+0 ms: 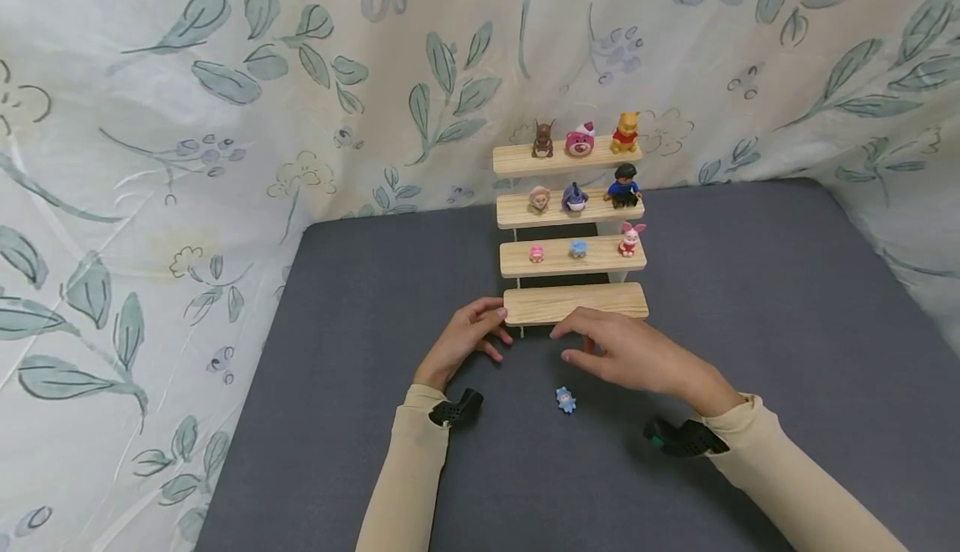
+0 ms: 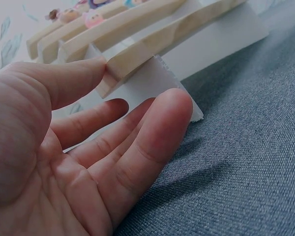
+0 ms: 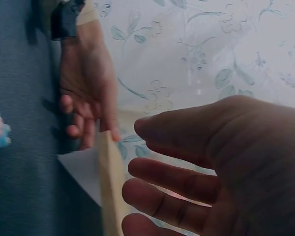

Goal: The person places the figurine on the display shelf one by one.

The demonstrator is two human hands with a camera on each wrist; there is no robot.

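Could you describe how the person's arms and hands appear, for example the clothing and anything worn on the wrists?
Both arms wear long, close-fitting beige sleeves that end at the wrists. The left hand and right hand are bare: no gloves, and no rings visible. A small black device is fastened at each wrist, the left wrist device and the right wrist device.

We find no text, label, brand, number or sign that we can read in any of the views. The wooden stepped shelf (image 1: pixel 573 303) shows bare planks, the small figures on it carry no lettering we can make out, and the curtain (image 1: pixel 225 118) behind bears only a printed leaf and flower pattern. The grey surface (image 1: pixel 750 327) is unmarked, and the black wrist mounts show no legible writing.
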